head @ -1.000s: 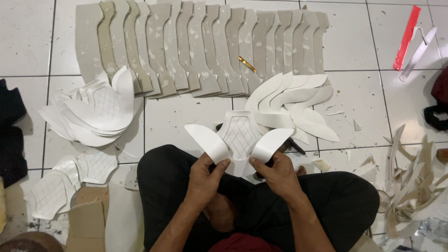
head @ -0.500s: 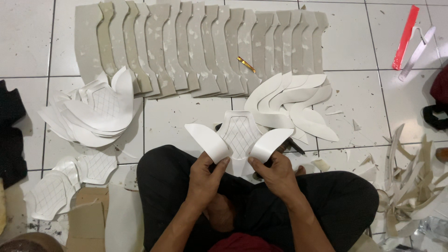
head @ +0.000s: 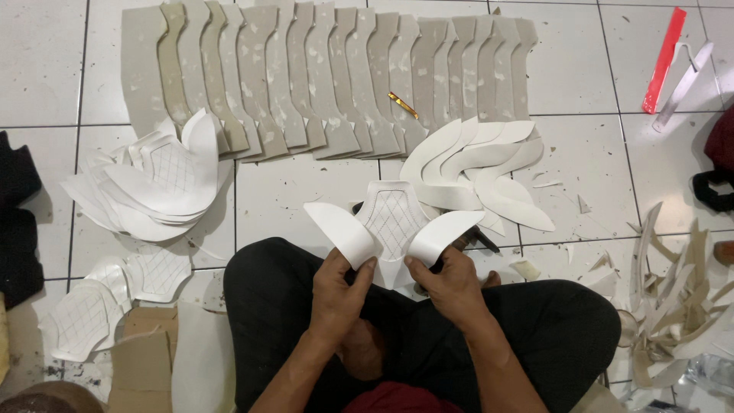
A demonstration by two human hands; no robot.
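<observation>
Several white quilted pieces are lying heaped at the left on the tiled floor, with a row of beige cut-outs being spread above. One white shaped piece is being gripped over the lap, its curled wings pinched by the left hand and right hand. Offcuts are piling at the right.
</observation>
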